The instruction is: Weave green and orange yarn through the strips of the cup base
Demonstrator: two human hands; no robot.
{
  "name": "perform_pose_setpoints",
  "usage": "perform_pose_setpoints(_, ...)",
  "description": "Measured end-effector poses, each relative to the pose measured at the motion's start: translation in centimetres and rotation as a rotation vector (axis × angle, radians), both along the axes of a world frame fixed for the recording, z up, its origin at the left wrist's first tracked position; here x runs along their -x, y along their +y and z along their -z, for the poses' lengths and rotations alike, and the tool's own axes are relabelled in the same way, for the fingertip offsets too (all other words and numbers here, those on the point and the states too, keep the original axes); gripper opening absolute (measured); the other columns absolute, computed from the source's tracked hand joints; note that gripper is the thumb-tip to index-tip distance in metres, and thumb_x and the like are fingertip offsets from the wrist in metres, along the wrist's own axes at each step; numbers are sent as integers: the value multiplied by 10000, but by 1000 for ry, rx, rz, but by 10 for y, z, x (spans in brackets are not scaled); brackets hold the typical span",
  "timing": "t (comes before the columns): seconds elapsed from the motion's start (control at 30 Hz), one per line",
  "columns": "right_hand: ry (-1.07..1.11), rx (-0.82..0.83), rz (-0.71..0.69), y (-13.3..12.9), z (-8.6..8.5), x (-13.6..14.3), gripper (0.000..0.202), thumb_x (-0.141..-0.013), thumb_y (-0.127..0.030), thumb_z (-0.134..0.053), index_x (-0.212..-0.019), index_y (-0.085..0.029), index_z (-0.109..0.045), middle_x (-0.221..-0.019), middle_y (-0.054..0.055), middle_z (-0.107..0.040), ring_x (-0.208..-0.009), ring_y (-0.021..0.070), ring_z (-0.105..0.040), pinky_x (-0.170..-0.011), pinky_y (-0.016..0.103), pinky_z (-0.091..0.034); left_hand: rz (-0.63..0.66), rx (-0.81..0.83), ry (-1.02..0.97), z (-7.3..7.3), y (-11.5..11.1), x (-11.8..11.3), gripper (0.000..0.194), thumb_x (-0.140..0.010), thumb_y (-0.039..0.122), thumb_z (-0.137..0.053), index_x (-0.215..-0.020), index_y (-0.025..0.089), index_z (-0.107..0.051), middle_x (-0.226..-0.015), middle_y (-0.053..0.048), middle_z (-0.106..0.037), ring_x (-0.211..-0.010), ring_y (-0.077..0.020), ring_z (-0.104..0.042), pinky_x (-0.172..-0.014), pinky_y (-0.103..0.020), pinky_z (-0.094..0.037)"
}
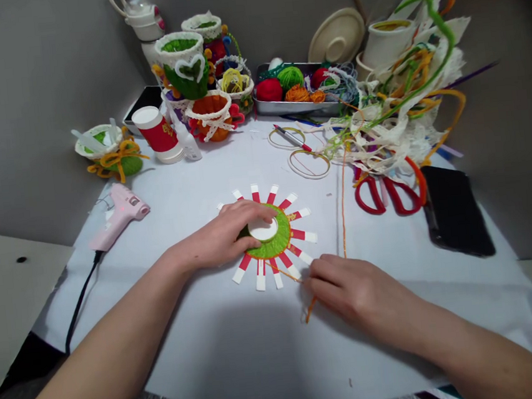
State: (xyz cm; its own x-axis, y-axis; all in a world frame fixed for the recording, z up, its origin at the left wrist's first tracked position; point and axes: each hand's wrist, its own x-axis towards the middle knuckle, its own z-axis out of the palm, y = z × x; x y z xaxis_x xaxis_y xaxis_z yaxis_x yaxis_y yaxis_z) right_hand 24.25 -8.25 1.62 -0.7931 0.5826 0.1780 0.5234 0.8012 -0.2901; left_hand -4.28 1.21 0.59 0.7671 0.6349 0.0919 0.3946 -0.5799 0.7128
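Note:
A paper cup (282,240) lies flattened into a sunburst, its sides cut into red-and-white strips spread on the table. Green yarn is woven in a ring about its round white base, with an orange line along the ring's outer edge. My left hand (231,228) grips the cup from the left, fingers over the ring and thumb near its front edge. Between the closed fingers of my right hand (349,285) is orange yarn (283,271), stretched from the ring's front edge. A short end hangs below those fingers; another length runs away toward the lace pile.
A pink glue gun (120,218) lies at left. Red-handled scissors (388,197) and a black phone (457,209) are at right, by a heap of lace and ribbons (395,124). Decorated cups (213,113), a glue bottle (186,138) and a metal tray (297,107) of yarn balls stand behind.

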Motion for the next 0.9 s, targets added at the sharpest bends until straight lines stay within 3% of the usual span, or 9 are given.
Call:
perform_pose_setpoints(0.27, -61, -45, -59, -4, 1, 4, 245, -1037, -101, -505, -863, -157, -668, -881, 67, -652, -756, 201, -558, -614, 337, -447, -3, 8, -16, 0, 0, 0, 293, -969, 170, -618, -1241, 268, -578, -1453, -79, -645, -1376, -285, -555, -1191, -540, -364)
perform_pose_setpoints(0.5, -37, -142, 177, 2, 9, 0, 257, -1029, -86, -497, -854, -149, -674, -834, 78, -622, -730, 210, -553, -611, 335, -441, 7, 10, -13, 0, 1, 1, 293, -974, 169, -601, -1252, 257, -574, -1473, -89, -629, -1387, -286, -538, -1169, -525, -389)
perform_pose_setpoints(0.77, 299, 45, 426, 30, 29, 9, 135, -965, -95, -568, -924, -176, -668, -855, 41, -653, -748, 172, -625, -661, 287, -483, 13, -21, -12, 0, 0, 1, 307, -963, 155, -609, -1244, 276, -574, -1456, -69, -647, -1382, -282, -549, -1170, -531, -389)
perform_pose_setpoints(0.9, 329, 77, 436, 33, 32, 10, 136, -945, -94, -573, -920, -187, -670, -852, 34, -664, -747, 172, -632, -657, 286, -472, 15, -36, 15, -2, -4, -2, 275, -973, 169, -593, -1232, 255, -565, -1500, -92, -614, -1406, -293, -538, -1178, -554, -384)
